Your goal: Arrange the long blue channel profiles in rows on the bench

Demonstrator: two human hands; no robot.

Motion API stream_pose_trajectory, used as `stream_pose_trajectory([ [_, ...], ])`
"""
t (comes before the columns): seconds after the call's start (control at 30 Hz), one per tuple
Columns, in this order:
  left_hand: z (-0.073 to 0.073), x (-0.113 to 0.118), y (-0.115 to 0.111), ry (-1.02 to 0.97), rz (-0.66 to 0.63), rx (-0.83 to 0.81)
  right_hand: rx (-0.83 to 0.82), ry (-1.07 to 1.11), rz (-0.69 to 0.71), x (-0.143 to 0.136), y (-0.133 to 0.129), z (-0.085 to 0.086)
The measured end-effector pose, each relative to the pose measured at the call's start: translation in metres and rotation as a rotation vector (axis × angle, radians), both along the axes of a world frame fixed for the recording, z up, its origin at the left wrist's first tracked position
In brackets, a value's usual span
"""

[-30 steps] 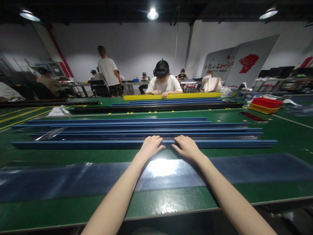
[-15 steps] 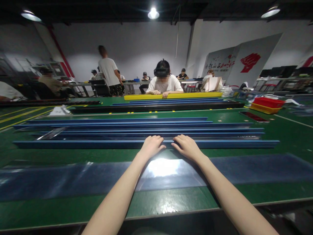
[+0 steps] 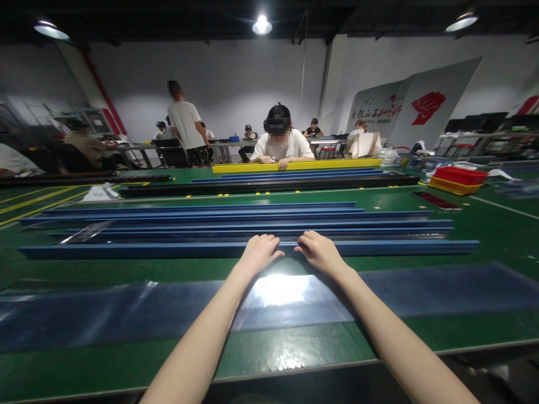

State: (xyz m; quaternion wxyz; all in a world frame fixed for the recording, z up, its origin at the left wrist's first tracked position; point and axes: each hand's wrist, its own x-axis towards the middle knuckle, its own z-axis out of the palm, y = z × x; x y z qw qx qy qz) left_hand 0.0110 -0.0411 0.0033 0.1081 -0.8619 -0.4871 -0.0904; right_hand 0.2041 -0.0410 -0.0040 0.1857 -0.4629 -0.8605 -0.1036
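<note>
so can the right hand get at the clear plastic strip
Probably yes: the clear plastic strip lies nearer the body than the right hand, with no object visible on it; the hand touches the front blue rail.

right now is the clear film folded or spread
Spread: the film lies flat in a long strip along the table. Whether it's doubled, I cannot tell.

Pale wall (image 3: pixel 252 73), grey panel (image 3: pixel 452 90), dark ceiling (image 3: pixel 168 19), three bright lamps (image 3: pixel 262 26)
</note>
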Motion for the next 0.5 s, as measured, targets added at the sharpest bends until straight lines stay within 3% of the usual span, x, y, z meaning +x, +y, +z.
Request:
stream_pose_trajectory([
  [0.5,0.003,0.0,-0.001,0.032,0.055,0.009,-0.083,-0.05,-0.017,0.001,0.002,0.012],
])
